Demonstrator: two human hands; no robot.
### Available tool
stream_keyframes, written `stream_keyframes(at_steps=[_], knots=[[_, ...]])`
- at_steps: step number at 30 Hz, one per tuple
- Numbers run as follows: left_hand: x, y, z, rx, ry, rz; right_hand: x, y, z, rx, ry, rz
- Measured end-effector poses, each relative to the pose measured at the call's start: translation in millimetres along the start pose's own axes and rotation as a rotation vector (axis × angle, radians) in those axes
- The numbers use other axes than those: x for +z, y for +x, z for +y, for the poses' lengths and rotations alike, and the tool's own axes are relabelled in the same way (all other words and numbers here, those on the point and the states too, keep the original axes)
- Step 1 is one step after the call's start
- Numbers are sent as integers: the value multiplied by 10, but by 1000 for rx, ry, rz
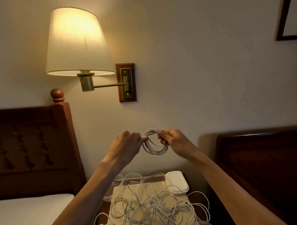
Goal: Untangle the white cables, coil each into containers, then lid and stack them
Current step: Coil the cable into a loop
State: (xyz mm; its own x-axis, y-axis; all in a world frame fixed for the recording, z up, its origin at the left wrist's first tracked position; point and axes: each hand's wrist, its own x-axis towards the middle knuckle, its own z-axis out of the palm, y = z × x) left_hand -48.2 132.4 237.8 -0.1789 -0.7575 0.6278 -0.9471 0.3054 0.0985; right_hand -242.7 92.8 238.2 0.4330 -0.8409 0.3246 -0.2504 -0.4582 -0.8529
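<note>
A white cable wound into a small coil (155, 147) is held up in front of the wall. My left hand (127, 143) pinches the coil's left side. My right hand (173, 142) grips its right side with curled fingers. Far below, a tangle of white cables (148, 212) lies on a beige sheet (120, 191) on the nightstand. Clear plastic containers (132, 178) stand in a row behind the tangle, partly hidden by my left forearm. A stack of white lids (177, 182) sits at the row's right end.
A lit wall lamp (78, 45) on a brass arm hangs above left. A wooden headboard (32, 148) and white mattress (29, 214) are at left. A dark wooden headboard (265, 166) is at right. A picture frame (288, 16) hangs top right.
</note>
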Motion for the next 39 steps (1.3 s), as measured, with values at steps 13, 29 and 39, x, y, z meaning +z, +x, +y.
stream_keyframes(at_steps=[13,29,39], knots=[[76,-137,-265,75,128,261,-54,-24,199,-44,4,47],[-2,-137,185,-513,-1437,-220,122,9,-13,87,590,-30],[109,-125,273,-498,-1343,-217,116,-33,42,169,631,-40]])
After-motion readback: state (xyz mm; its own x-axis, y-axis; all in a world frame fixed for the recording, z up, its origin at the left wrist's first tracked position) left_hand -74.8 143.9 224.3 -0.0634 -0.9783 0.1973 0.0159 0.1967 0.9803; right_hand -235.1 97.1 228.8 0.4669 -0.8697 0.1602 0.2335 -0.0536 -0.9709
